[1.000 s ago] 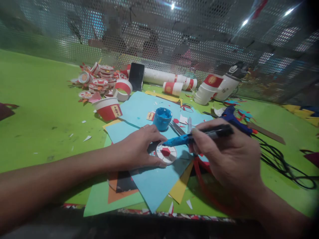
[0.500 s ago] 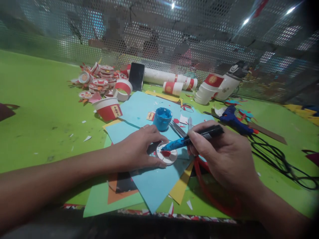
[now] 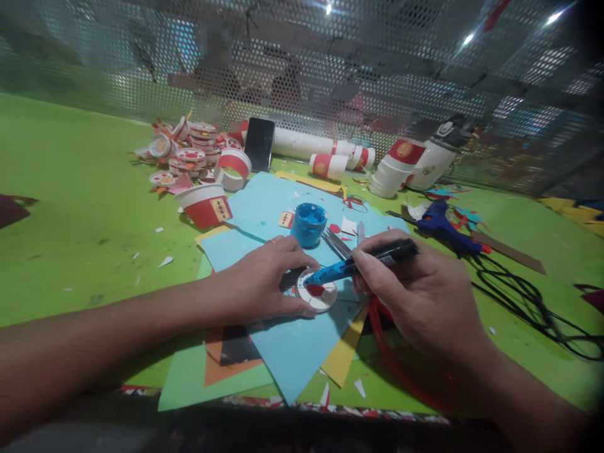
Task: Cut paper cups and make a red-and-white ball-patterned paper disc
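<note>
Between the thumb and fingers of my left hand (image 3: 268, 277) is a small white paper disc (image 3: 324, 302) with a red patch at its centre and small blue dots on its left side. It rests on light blue paper (image 3: 292, 352). My right hand (image 3: 419, 289) grips a black marker (image 3: 377, 259) whose front end is coated in blue paint. The marker's tip touches the disc's upper left part. Just behind the disc stands an open pot of blue paint (image 3: 309, 229). Red-handled scissors (image 3: 384, 333) lie partly hidden under my right hand.
At the back left are a pile of decorated paper discs (image 3: 191, 151), a cut paper cup (image 3: 205, 206) and a phone (image 3: 259, 145). Further right lie paper cups (image 3: 328, 167), a white bottle (image 3: 434, 160) and a blue glue gun (image 3: 443, 226) with a black cord (image 3: 519, 302). A perforated metal screen (image 3: 302, 69) stands behind.
The marker's tip has shifted very slightly left on the disc, and its rear end has dipped a little. My left hand keeps its hold on the disc.
</note>
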Action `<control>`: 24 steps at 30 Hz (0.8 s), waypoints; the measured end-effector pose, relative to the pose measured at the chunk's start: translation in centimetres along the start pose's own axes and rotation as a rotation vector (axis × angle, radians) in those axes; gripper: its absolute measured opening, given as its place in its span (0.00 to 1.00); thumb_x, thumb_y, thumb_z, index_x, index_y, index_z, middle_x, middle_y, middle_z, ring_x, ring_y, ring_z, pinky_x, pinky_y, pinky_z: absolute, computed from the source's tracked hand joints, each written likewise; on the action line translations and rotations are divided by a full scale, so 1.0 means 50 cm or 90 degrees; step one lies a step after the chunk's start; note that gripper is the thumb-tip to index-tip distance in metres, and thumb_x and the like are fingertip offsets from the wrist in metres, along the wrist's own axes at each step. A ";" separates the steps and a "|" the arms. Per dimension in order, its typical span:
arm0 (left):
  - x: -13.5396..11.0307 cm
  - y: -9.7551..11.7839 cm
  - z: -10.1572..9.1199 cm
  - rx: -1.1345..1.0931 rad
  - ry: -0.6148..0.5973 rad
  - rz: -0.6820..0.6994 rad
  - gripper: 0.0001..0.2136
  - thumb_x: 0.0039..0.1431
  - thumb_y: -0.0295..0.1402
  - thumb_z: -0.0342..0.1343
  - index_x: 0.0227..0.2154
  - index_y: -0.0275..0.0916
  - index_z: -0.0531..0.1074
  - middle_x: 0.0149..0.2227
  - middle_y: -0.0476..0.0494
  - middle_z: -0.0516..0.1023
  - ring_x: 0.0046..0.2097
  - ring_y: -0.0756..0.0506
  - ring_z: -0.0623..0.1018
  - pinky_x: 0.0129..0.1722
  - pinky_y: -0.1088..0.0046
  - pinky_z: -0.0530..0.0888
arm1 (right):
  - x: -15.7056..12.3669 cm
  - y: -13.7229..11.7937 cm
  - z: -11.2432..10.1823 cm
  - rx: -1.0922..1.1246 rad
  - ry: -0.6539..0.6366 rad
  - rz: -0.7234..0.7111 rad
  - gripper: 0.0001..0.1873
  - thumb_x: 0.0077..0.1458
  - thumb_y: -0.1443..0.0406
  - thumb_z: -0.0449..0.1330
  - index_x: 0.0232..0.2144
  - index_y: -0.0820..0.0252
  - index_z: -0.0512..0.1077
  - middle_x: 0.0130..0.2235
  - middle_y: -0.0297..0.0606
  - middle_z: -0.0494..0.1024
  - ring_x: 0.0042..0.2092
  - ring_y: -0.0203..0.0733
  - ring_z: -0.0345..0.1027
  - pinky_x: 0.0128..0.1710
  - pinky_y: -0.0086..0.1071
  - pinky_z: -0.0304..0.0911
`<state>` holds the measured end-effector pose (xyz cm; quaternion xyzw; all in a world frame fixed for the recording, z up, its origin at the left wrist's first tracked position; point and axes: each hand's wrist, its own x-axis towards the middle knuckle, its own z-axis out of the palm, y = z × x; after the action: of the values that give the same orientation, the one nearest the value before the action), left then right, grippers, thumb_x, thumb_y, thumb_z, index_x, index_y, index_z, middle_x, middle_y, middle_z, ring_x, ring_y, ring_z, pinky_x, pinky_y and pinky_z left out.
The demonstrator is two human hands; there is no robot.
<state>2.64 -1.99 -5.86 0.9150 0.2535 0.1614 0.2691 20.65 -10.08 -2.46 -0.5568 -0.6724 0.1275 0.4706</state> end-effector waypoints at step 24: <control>0.002 0.004 -0.004 0.006 -0.002 0.001 0.18 0.47 0.42 0.62 0.41 0.40 0.73 0.35 0.45 0.68 0.40 0.44 0.67 0.38 0.70 0.65 | -0.001 0.004 -0.002 -0.040 -0.023 -0.024 0.04 0.53 0.68 0.59 0.26 0.59 0.69 0.21 0.26 0.69 0.21 0.29 0.63 0.21 0.23 0.59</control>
<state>2.73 -2.01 -5.57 0.9168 0.2533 0.1589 0.2648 20.85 -10.11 -2.57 -0.5560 -0.6948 0.1073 0.4434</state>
